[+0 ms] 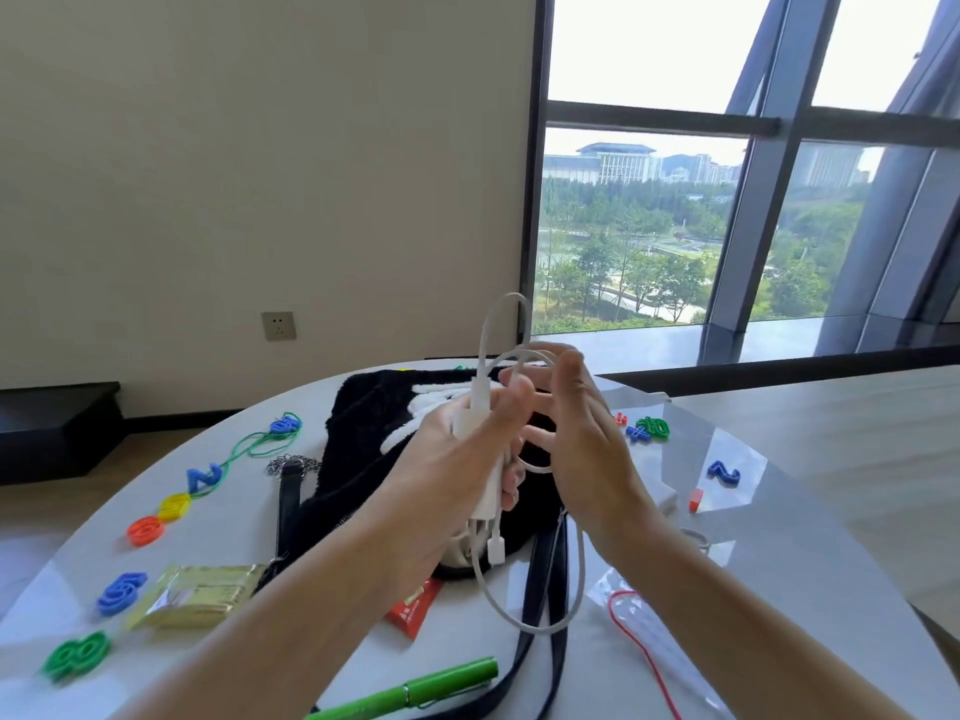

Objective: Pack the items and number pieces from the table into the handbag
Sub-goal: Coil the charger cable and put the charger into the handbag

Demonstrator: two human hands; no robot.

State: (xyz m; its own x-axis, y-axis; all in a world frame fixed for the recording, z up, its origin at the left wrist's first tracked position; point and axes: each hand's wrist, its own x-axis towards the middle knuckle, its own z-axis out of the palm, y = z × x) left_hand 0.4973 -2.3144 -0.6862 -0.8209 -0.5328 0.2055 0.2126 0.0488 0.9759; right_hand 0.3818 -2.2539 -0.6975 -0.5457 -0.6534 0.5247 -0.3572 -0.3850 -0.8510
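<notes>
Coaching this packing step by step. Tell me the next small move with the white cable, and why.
Probably wind the dangling loop into the bundle first. The left hand grips the gathered part of the white cable above the handbag, the right hand pinches an upper loop, but a long loop hangs below and could snag going in.

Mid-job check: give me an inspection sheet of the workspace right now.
Surface: white table, glossy.
Job's things: black handbag at centre; number pieces loose on both sides, including blue 5 and green 10; gold packet, red packet and green pen not yet packed.
Clutter: clear bag with red string, right.
Hands: left hand grips the white cable above the handbag; right hand at its loop, grip unclear.
Cables: white cable hangs in loops; green cord among left pieces.
Surroundings: wall socket, large window.
</notes>
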